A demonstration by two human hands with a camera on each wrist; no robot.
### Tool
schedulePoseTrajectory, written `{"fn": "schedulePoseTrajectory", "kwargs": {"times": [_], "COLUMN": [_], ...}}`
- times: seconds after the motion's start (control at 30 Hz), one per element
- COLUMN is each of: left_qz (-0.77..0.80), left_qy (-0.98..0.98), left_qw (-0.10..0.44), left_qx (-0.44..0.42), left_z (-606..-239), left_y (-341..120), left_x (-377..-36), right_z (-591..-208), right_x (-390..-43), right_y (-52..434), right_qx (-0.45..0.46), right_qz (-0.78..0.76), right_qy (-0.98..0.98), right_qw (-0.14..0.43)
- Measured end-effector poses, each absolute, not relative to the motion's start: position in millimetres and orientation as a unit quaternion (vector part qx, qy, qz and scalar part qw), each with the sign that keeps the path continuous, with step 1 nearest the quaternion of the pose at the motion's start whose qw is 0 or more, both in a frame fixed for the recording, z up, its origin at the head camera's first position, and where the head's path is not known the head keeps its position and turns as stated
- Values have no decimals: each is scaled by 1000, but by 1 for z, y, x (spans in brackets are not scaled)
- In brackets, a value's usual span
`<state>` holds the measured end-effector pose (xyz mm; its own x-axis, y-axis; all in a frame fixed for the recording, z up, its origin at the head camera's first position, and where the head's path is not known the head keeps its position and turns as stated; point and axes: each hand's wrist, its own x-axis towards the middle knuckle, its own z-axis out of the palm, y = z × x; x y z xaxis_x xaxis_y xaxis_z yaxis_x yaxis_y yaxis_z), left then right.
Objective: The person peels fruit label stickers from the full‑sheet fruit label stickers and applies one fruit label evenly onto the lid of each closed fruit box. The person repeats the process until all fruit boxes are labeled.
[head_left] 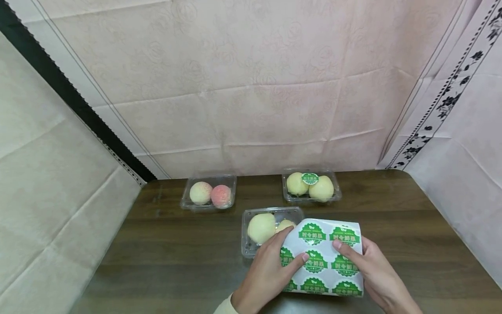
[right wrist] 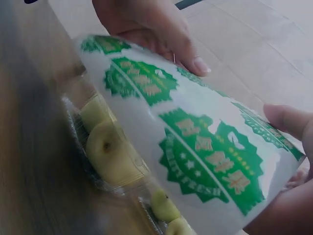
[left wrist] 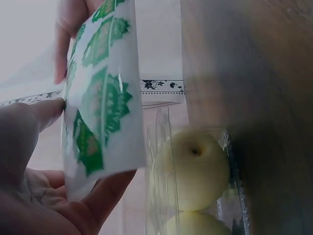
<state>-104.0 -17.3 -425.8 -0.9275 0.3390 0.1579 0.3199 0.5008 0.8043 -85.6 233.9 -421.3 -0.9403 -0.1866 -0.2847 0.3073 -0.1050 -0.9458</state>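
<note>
Sticker sheet [head_left: 323, 249] gripped by fingers of left hand [head_left: 269, 267] and right hand [head_left: 379, 271].
I count one labelled box [head_left: 332, 177] beyond the fingers; near box [head_left: 289, 213] just ahead and far-left box [head_left: 217, 179] look unlabelled: two likely remain.

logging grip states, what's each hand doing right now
Left hand: closed, holding the sticker sheet at its left side, thumb on the printed face.
Right hand: closed, holding the same sheet at its right side.
</note>
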Motion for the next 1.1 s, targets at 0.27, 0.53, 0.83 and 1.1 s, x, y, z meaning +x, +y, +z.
{"fn": "schedulePoseTrajectory", "kwargs": {"times": [0.27, 0.53, 0.83, 1.1], "left_qz": [430, 253, 179, 151], "left_qy": [883, 950, 944, 913], "left_qw": [12, -71, -194, -272], "left_qx": [191, 167, 196, 265], "left_z": [-427, -423, -408, -405], "left_y": [-25, -29, -29, -18], "left_x": [-99, -93, -92, -88], "right_z": [-427, -429, -431, -437], "right_x": [-84, -84, -85, -87], "right_y": [230, 226, 219, 209], "right_qx": [15, 39, 43, 53], "right_qz": [-742, -741, -746, -749], "right_qy": [637, 635, 626, 624], "right_qw": [210, 213, 223, 217]}}
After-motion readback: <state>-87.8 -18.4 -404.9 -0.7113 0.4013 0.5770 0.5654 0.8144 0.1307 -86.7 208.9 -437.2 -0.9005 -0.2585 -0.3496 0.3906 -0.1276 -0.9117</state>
